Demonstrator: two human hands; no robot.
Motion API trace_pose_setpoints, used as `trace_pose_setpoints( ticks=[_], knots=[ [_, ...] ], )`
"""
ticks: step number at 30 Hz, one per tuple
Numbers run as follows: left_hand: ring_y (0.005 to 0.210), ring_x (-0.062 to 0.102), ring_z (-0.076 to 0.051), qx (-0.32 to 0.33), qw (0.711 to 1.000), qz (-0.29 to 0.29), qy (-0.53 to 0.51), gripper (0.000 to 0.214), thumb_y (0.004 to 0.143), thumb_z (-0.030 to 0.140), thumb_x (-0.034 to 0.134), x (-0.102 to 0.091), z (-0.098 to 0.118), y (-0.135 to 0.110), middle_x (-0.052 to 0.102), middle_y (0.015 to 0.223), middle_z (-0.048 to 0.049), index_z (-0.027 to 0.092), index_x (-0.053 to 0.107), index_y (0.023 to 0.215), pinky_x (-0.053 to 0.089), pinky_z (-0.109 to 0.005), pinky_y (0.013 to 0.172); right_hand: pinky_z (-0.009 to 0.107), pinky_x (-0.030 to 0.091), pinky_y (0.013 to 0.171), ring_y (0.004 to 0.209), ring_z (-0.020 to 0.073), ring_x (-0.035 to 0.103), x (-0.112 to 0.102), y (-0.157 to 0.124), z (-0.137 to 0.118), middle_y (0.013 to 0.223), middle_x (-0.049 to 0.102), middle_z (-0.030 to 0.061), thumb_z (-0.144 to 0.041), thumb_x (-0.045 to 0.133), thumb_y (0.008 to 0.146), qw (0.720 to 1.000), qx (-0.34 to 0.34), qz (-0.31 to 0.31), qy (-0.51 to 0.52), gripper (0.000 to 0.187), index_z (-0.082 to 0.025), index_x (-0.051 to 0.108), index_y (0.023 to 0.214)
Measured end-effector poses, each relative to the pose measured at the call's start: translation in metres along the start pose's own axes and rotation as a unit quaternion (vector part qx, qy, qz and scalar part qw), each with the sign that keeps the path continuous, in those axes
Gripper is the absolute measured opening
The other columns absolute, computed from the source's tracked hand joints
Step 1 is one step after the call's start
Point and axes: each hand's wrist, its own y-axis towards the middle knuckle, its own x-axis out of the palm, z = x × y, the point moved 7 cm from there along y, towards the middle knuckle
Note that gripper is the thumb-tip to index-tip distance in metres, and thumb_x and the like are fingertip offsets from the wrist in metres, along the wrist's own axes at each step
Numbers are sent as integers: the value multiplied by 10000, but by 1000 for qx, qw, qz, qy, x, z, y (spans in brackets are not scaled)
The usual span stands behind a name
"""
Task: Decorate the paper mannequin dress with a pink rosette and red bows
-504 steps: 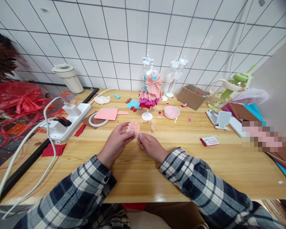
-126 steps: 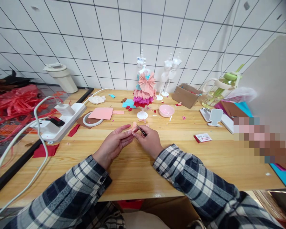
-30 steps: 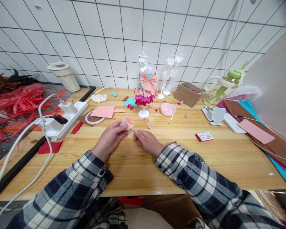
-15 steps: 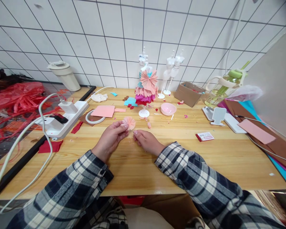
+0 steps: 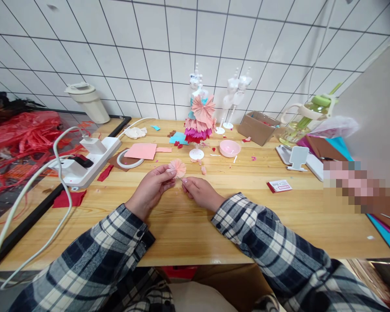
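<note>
Between thumb and fingers, my left hand [image 5: 156, 184] pinches a pleated pink paper fan [image 5: 176, 168], spread almost into a round. My right hand [image 5: 196, 190] is closed just right of it, thumb against fingers, near the fan's lower edge. A thin dark sliver shows at those fingertips, too small to name. Behind the hands stands a small white dress-form stand [image 5: 196, 154] wearing a layered paper dress [image 5: 198, 123] in pink, magenta, red and blue. A larger pink paper fan [image 5: 203, 107] sits on its front.
A pink bowl [image 5: 229, 148], a cardboard box [image 5: 258, 128] and two bare white dress forms [image 5: 235, 93] are behind. Left are pink paper [image 5: 140, 151], a tape roll [image 5: 123, 164] and a power strip [image 5: 94, 164]. Right are a small red-and-white packet [image 5: 280, 186] and a phone stand [image 5: 298, 158].
The pink fan has shifted very slightly to the right, nearer my right fingertips. Both hands otherwise stay in the same place.
</note>
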Motion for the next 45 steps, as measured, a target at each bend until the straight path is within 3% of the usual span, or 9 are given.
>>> trace_pose_setpoints(
  ticks=[16,23,40,45],
  knots=[
    [635,591,-68,4,1000,6,0,268,621,191,829,-2,2,-1,634,765,14,154,672,834,507,-158,609,243,316,602,572,114,424,-1,1,-2,571,460,-41,-390,343,1009,998,-32,-5,-47,408,-203,434,658],
    [648,590,-64,7,1000,3,-5,269,626,182,825,0,2,-1,637,786,13,152,674,847,507,-153,623,238,345,605,558,111,449,-1,-2,0,574,474,-47,-425,355,1005,1000,18,-2,-13,395,-192,516,730],
    [622,595,-62,3,1000,16,-6,213,658,156,788,-2,2,0,646,756,14,142,662,829,506,-163,623,240,317,587,557,105,429,2,0,-2,567,465,-44,-411,363,1002,999,-14,-24,-45,415,-200,437,652],
    [679,624,-77,10,1000,4,-10,191,680,147,768,-3,1,2,656,776,-2,133,651,830,521,-164,648,244,340,593,558,112,461,-3,-2,-1,558,461,-50,-425,340,1006,1000,18,3,-15,393,-199,487,719]
  ],
)
